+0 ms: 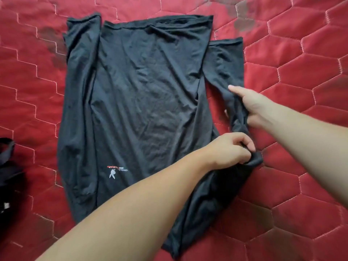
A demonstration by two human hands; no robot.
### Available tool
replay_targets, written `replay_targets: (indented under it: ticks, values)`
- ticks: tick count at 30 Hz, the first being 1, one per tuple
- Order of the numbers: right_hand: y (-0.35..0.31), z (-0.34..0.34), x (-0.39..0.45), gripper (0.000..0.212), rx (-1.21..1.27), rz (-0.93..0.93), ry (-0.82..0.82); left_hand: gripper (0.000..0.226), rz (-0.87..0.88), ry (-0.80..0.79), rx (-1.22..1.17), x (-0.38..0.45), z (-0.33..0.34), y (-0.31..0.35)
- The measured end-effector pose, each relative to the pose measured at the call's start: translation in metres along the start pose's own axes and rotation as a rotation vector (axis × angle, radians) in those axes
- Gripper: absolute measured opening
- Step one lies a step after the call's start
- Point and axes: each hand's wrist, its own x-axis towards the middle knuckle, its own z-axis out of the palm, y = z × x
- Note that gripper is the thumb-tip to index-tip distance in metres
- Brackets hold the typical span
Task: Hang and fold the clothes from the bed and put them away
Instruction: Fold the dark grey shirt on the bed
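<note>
A black T-shirt (143, 95) lies spread flat on the red quilted bed (293, 59), hem at the far side, a small white rabbit logo near me. Its left sleeve is folded inward along the body. My left hand (229, 149) crosses over the shirt and pinches a bunched bit of fabric at the shirt's right shoulder edge. My right hand (252, 104) grips the right sleeve near the armpit, with the index finger stretched out along the cloth. The sleeve's cuff points away from me.
Another dark garment (8, 178) lies at the left edge of the view, partly cut off. The red quilt has darker stains at the far left and far right of the shirt. Bare quilt surrounds the shirt on all sides.
</note>
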Motion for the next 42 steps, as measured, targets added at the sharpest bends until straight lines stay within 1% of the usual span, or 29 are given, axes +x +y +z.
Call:
replay_targets:
  ticks: [1,4,6,8,10,12,14,15,17,18,20,21,22,23,24,25,26,28,29,30,31,32,34,36,38,39,40,41,42]
  values:
    - [-0.008,-0.001,0.003,0.016,0.026,-0.03,0.035,0.016,-0.017,0.03,-0.01,0.002,-0.004,-0.002]
    - [-0.034,-0.017,0.001,0.017,0.14,-0.134,0.179,0.018,-0.068,0.116,-0.06,0.005,-0.011,-0.009]
    - [-0.046,-0.035,-0.002,0.007,0.145,-0.162,0.367,0.021,-0.1,0.104,-0.037,0.008,-0.009,-0.011]
    - [-0.051,-0.052,-0.007,0.011,0.089,-0.172,0.474,0.025,-0.129,0.059,0.03,0.014,-0.003,-0.013]
    - [-0.051,-0.06,-0.007,0.004,-0.004,-0.234,0.419,0.022,-0.144,0.022,0.064,0.021,0.003,-0.01]
    - [-0.048,-0.053,-0.006,0.006,-0.291,-0.374,0.382,0.01,-0.132,0.071,-0.013,0.028,0.0,0.0]
    - [-0.046,-0.029,-0.009,0.003,-0.545,-0.603,0.388,0.007,-0.116,0.226,-0.265,0.031,-0.013,0.014]
    - [-0.045,-0.012,-0.013,0.006,-0.622,-0.729,0.358,0.013,-0.111,0.304,-0.4,0.031,-0.024,0.021]
    - [-0.041,0.029,-0.022,0.015,-0.797,-0.91,0.164,0.035,-0.072,0.393,-0.683,0.034,-0.05,0.028]
    - [-0.036,0.049,-0.028,0.02,-0.91,-0.926,0.025,0.045,-0.027,0.421,-0.801,0.033,-0.066,0.028]
    - [-0.024,0.079,-0.035,0.03,-1.108,-0.815,-0.207,0.059,0.043,0.49,-0.921,0.029,-0.103,0.022]
    - [-0.018,0.084,-0.032,0.035,-1.139,-0.751,-0.279,0.069,0.019,0.523,-0.844,0.024,-0.119,0.021]
    - [-0.011,0.086,-0.03,0.038,-1.115,-0.703,-0.342,0.09,-0.058,0.564,-0.713,0.02,-0.131,0.018]
    - [-0.006,0.084,-0.027,0.04,-1.06,-0.68,-0.375,0.111,-0.145,0.6,-0.621,0.02,-0.139,0.011]
    - [-0.003,0.082,-0.022,0.042,-1.003,-0.67,-0.363,0.121,-0.18,0.67,-0.583,0.025,-0.148,-0.001]
    - [-0.001,0.079,-0.017,0.043,-0.972,-0.674,-0.304,0.121,-0.17,0.73,-0.558,0.029,-0.156,-0.009]
    - [-0.001,0.074,-0.012,0.038,-0.971,-0.671,-0.216,0.112,-0.133,0.754,-0.559,0.03,-0.16,-0.01]
    - [-0.002,0.066,-0.001,0.018,-1.041,-0.649,-0.026,0.067,-0.047,0.737,-0.69,0.03,-0.167,-0.005]
    - [-0.003,0.065,0.002,0.012,-1.071,-0.642,0.042,0.041,-0.038,0.681,-0.747,0.029,-0.167,-0.001]
    - [-0.004,0.067,0.005,0.009,-1.053,-0.627,0.077,0.024,-0.038,0.587,-0.815,0.027,-0.167,0.002]
    - [-0.004,0.073,0.009,0.012,-0.951,-0.595,0.079,0.026,-0.043,0.485,-0.876,0.022,-0.165,0.008]
    - [-0.006,0.08,0.014,0.021,-0.774,-0.531,0.053,0.036,-0.047,0.397,-0.925,0.018,-0.165,0.011]
    - [-0.017,0.093,0.023,0.039,-0.436,-0.314,-0.069,0.053,-0.019,0.275,-0.998,0.014,-0.169,0.014]
    - [-0.03,0.097,0.032,0.032,-0.227,-0.111,-0.247,0.06,-0.02,0.234,-0.974,0.013,-0.179,0.013]
    - [-0.042,0.097,0.035,0.016,-0.198,-0.053,-0.346,0.061,-0.068,0.189,-0.889,0.012,-0.186,0.015]
    - [-0.047,0.1,0.034,0.009,-0.281,-0.1,-0.344,0.061,-0.09,0.165,-0.848,0.011,-0.188,0.016]
    - [-0.052,0.104,0.035,0.008,-0.422,-0.22,-0.295,0.062,-0.091,0.14,-0.818,0.012,-0.189,0.019]
    - [-0.061,0.112,0.035,0.01,-0.531,-0.37,-0.214,0.063,-0.077,0.128,-0.803,0.013,-0.189,0.022]
    - [-0.073,0.121,0.036,0.012,-0.547,-0.517,-0.104,0.064,-0.055,0.14,-0.809,0.016,-0.191,0.024]
